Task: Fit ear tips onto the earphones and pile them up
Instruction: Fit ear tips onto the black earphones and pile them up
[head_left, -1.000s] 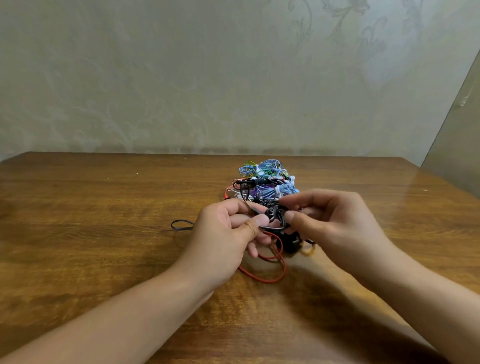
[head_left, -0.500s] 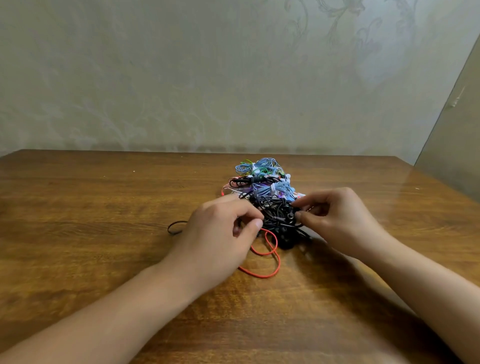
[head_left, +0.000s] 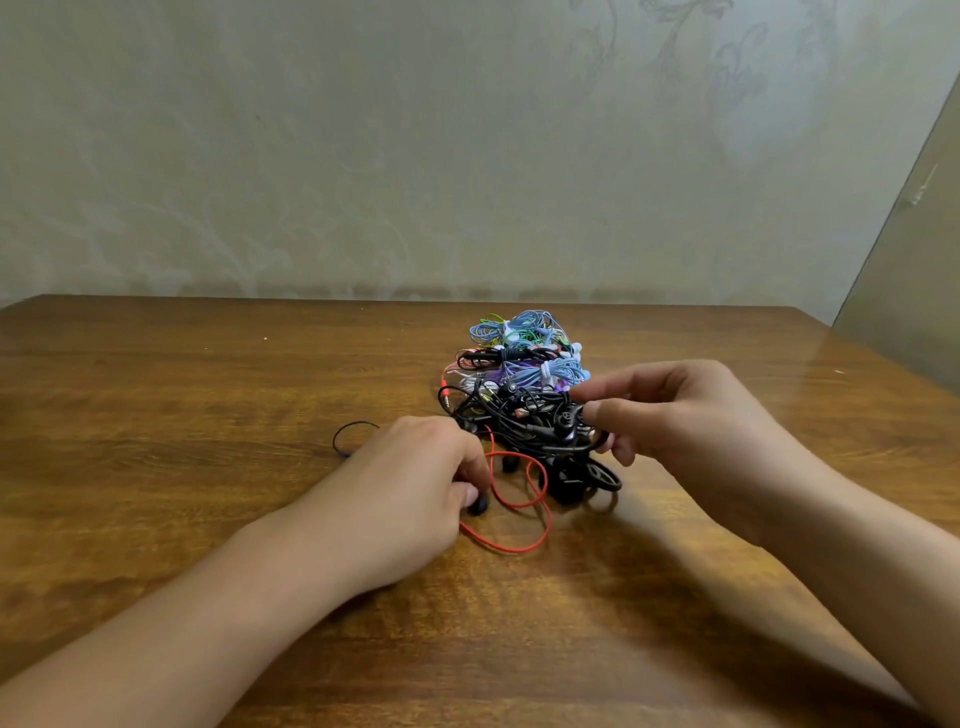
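On the brown wooden table (head_left: 208, 467), left hand (head_left: 410, 486) pinching a small black ear tip (head_left: 477, 505) beside a looping red cable (head_left: 519, 499). Right hand (head_left: 675, 415) gripping a black earphone bundle (head_left: 550, 431) against the multicoloured earphone pile (head_left: 524, 353).

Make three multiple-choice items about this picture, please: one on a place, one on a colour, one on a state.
1. Where does the pile of earphones lie?
A. on the wooden table
B. in a box
C. on the floor

2. What colour is the loose cord between the hands?
A. yellow
B. red
C. white

3. What does the right hand do?
A. lies flat
B. points at the wall
C. holds a black earphone bundle

Answers: 1 A, the pile rests on the wood; 2 B, the cord loops red beside the left hand; 3 C, fingers curl round the bundle.
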